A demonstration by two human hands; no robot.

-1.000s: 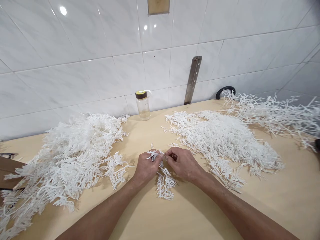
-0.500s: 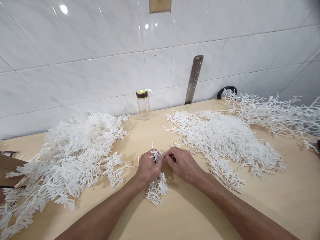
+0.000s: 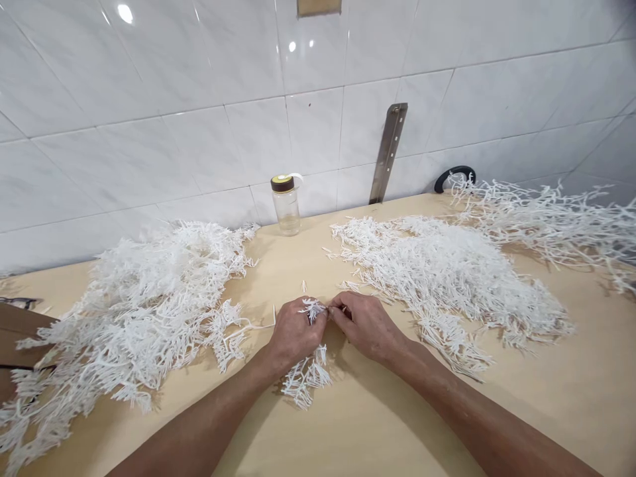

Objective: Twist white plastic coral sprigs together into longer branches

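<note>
My left hand (image 3: pixel 298 331) is closed around a white branched plastic sprig (image 3: pixel 307 379). Part of the sprig hangs below the palm, and a small tuft pokes out above the fingers. Close beside it, my right hand (image 3: pixel 365 324) pinches at the thumb and fingertips of the left, near that tuft. What the right fingertips hold is too small to make out. To the left lies a big heap of white branched sprigs (image 3: pixel 163 298). On the right, a pile of small white pieces (image 3: pixel 447 278) is spread over the tabletop (image 3: pixel 387 424).
A clear bottle with a dark and yellow lid (image 3: pixel 287 209) stands near the tiled wall. A perforated metal bar (image 3: pixel 389 152) leans there. Longer white stems (image 3: pixel 561 218) lie at the far right by a black curved object (image 3: pixel 454 175). A brown box (image 3: pixel 22 331) sits at the left edge.
The hanging part of the sprig has swung slightly left under my left hand. Both hands stay together in nearly the same place, and the view has shifted a little.
</note>
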